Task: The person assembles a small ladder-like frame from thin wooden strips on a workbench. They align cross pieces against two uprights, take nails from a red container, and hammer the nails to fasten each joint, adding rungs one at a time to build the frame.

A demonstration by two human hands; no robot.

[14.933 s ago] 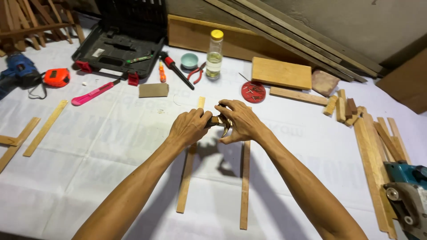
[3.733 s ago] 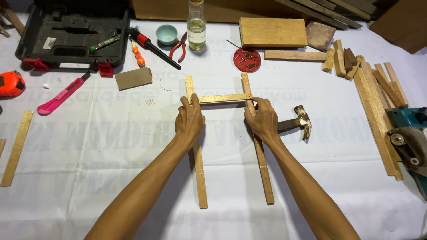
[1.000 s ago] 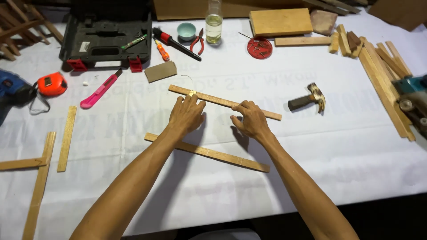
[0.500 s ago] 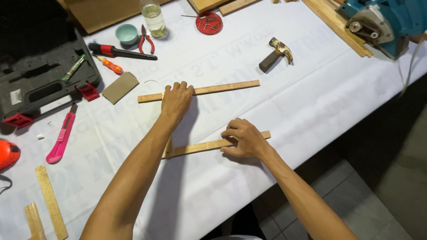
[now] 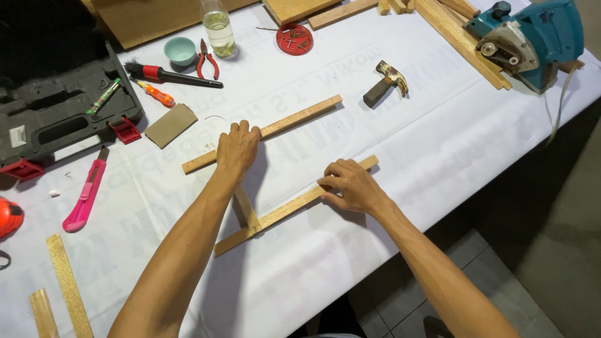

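Observation:
Two long wooden strips lie almost parallel on the white table covering, joined by a short crosspiece [image 5: 246,208] partly hidden under my left forearm. My left hand [image 5: 237,148] presses flat on the far strip [image 5: 294,119], near its left third. On the near strip [image 5: 282,213], my right hand [image 5: 349,186] rests with fingers spread, close to its right end. Neither hand holds a tool.
A hammer [image 5: 385,82] lies beyond the far strip. A blue circular saw [image 5: 531,39] sits at the right table edge. A black tool case [image 5: 56,106], pink utility knife [image 5: 87,194], brush [image 5: 169,74], pliers [image 5: 208,55], bottle [image 5: 220,26], red dish [image 5: 294,39] and loose strips [image 5: 66,285] surround the work.
Since half a second ago the view has shifted slightly and my hands stay on the two strips. Compared with a second ago, the frame has turned and my right hand moved to the near strip.

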